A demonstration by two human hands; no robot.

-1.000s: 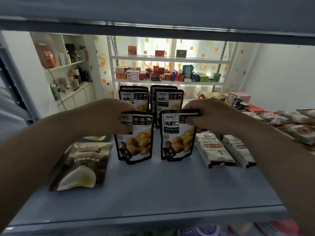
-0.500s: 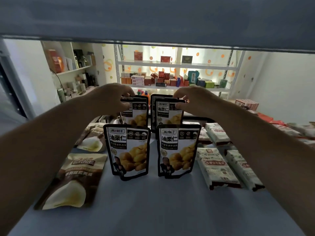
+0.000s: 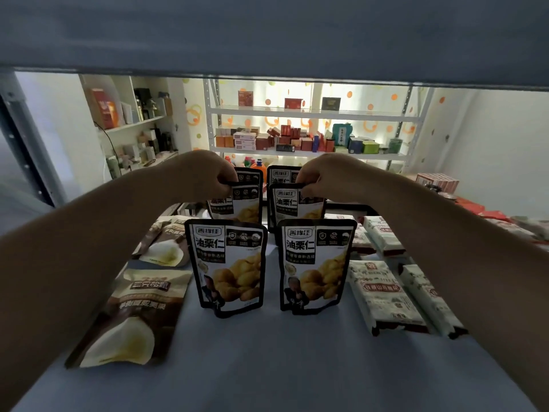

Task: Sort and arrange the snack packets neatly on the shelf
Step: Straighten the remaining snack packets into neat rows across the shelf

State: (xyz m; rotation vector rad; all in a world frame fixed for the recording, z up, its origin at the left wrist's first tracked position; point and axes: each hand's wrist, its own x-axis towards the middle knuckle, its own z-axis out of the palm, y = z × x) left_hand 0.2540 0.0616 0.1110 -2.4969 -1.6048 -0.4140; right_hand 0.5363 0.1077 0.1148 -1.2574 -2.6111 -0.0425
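Backlit storeroom on my feed
Metal rack (image 3: 312,112) of boxes (image 3: 285,141) against a dotted curtain (image 3: 374,126), white walls (image 3: 490,138) either side.

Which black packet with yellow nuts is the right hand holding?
The right hand pinches the top of the middle-row black plastic pouch on the right, directly behind the free-standing front pouch.

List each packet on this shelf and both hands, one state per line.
Front left chestnut pouch: upright, untouched.
Front right chestnut pouch: upright, untouched.
Second-row left pouch: upright, top pinched by left hand.
Second-row right pouch: upright, top pinched by right hand.
Near brown packet: lying flat.
Far brown packet: lying flat.
White packets: lying flat.
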